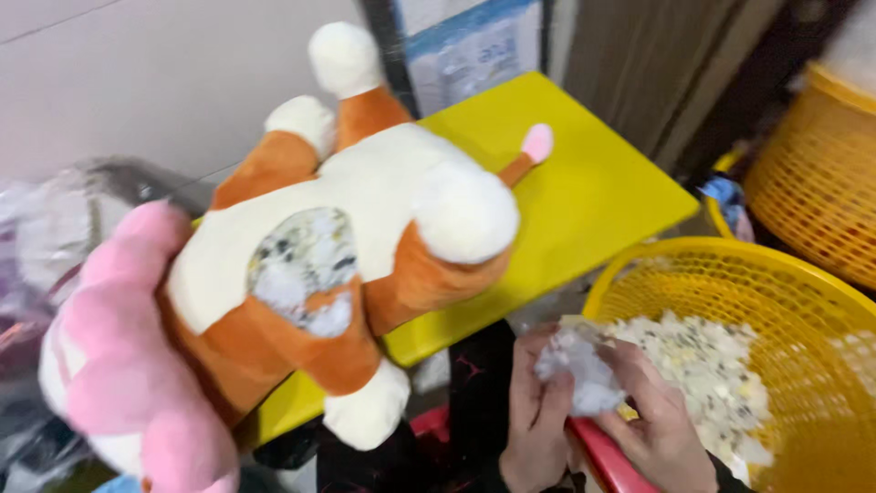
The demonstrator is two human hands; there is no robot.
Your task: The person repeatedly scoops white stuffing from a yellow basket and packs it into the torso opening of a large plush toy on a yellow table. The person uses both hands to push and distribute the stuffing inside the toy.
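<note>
My left hand (534, 411) and my right hand (659, 429) meet low in the view, both closed around a wad of white stuffing (584, 370). They are at the near rim of a yellow mesh basket (821, 301) that holds a heap of white and grey stuffing (712, 365). To the left, an orange and white plush toy (383, 201) lies belly-up with its legs in the air. An open hole in its belly (301, 265) shows stuffing inside. A pink plush part (128, 365) is beside it; neither hand touches the toy.
A yellow tabletop (593, 192) lies behind the toy. A second yellow mesh basket (821, 183) stands at the far right. Clear plastic bags (55, 228) pile up on the left. A red edge (607, 461) runs below my hands.
</note>
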